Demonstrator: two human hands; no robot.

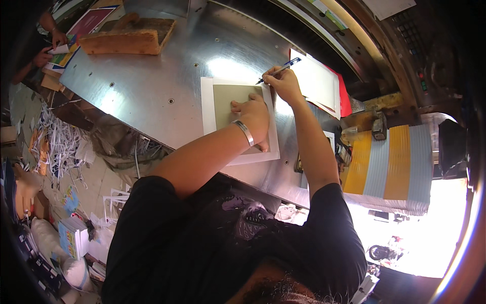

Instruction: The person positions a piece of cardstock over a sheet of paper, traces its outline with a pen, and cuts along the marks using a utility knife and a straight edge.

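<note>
A grey-brown board (223, 101) lies on a larger white sheet (208, 109), whose margins show round it. My left hand (253, 115), a metal bangle at its wrist, rests on the board with fingers spread, hiding part of its right side. At the sheet's upper right, my right hand (284, 85) is closed round a pen (293, 63) with a blue cap end. The pen's tip points down by the top edge of the board; whether it touches the sheet I cannot tell.
Under the sheet is a metal table (167, 76) dotted with small holes. A wooden block (121, 41) stands at its far left, near another person's hands (56, 40). White papers over a red one (319, 81) lie right. Paper shreds (55, 142) litter the floor left.
</note>
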